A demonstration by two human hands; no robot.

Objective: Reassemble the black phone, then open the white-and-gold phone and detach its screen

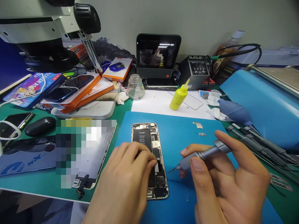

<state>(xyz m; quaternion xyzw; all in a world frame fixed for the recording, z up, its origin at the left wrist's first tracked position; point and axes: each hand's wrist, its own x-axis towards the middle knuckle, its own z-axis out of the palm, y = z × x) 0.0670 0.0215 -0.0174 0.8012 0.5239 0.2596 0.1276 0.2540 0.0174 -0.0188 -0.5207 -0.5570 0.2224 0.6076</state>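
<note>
An opened phone (158,152) lies on the blue mat, its black battery (142,137) and circuit board exposed. Over its middle rests my left hand (130,165), thumb and fingers pinched together above the inner parts; whatever is between the fingertips is hidden. To the right of the phone, my right hand (224,177) grips a grey precision screwdriver (198,157). The forefinger presses its end cap, and the thin tip points left, just off the phone's right edge. Two small metal shield plates (199,125) and several tiny screws lie behind my right hand.
A detached screen (100,146), partly blurred out, lies left of the blue mat (179,124). Behind stand a yellow bottle (178,98), a glass jar (135,88) and a small display (158,51). A microscope (51,37) overhangs the left; tweezers (261,143) lie right.
</note>
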